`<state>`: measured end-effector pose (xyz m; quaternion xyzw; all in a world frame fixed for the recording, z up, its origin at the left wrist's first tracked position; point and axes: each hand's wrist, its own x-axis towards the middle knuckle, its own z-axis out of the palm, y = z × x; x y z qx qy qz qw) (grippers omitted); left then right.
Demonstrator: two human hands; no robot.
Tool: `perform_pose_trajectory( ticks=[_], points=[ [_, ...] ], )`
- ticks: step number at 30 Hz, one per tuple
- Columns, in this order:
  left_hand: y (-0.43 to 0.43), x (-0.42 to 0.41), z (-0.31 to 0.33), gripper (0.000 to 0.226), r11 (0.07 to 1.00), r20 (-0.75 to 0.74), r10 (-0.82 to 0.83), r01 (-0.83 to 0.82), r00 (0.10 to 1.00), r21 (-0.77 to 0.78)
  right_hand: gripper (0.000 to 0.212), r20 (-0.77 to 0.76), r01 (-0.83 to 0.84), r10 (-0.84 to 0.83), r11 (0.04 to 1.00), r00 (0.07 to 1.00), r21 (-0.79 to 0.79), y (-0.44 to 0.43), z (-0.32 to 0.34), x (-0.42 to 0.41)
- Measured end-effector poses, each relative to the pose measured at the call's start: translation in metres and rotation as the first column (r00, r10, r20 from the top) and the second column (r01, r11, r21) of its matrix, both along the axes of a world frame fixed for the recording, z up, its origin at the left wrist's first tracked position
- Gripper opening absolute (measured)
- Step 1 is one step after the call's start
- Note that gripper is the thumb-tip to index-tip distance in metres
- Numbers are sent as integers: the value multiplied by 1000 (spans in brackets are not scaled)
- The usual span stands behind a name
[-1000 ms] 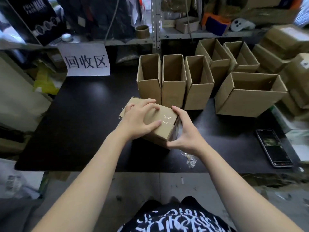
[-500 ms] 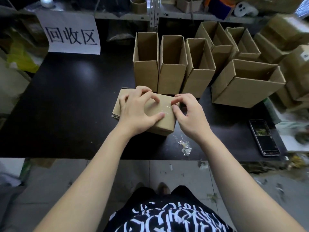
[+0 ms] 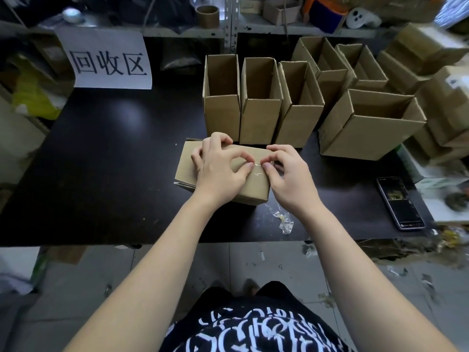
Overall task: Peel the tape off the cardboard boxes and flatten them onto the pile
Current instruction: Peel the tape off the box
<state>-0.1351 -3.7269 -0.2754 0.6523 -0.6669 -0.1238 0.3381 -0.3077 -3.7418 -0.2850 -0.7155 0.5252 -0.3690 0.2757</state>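
**A:** What carries everything?

**B:** A black table (image 3: pixel 101 161). The closed cardboard box (image 3: pixel 186 163) lies near its front edge, and the rest is placed from that box.

**A:** Its biggest neighbours?

**B:** A large open box (image 3: pixel 368 133) stands behind it to the right. Three upright open boxes (image 3: pixel 258 123) stand side by side directly behind it, very close. A paper sign (image 3: pixel 106 59) with handwritten characters hangs far behind it to the left.

**A:** And the person's hands?

**B:** The left hand (image 3: pixel 218 171) lies on the box's top. Its fingers hook over the far edge, and its thumb and forefinger tips meet at the clear tape (image 3: pixel 257 169). The right hand (image 3: pixel 289 180) sits at the box's right end, thumb and forefinger nipped together on that tape, the other fingers curled.

**A:** Smaller things?

**B:** A phone (image 3: pixel 398 201) lies flat well to the right of the box. A crumpled tape scrap (image 3: pixel 281 217) sits just in front of its right corner. The tape is a glossy strip on the box top between the two hands. Whether its end has lifted cannot be told.
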Motion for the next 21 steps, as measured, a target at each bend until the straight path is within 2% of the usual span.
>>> perform_pose_trajectory(
  ticks=[3, 10, 14, 21],
  points=[
    [0, -2, -3, 4, 1000, 12, 2, -2, 1000, -11, 9, 12, 4, -4, 1000, 1000, 1, 2, 0, 0],
    [5, -3, -9, 5, 999, 44, 7, -5, 999, -49, 21, 156, 24, -35, 997, 987, 73, 11, 1, 1],
    [2, 0, -8, 3, 998, 7, -14, 15, 1000, -55, 21, 213, 42, -60, 995, 975, 88, 12, -2, 1],
    [-4, 1, -6, 2, 998, 17, -28, 29, 999, -63, 21, 259, 47, -73, 993, 963, 107, 7, -8, 0]
  ],
)
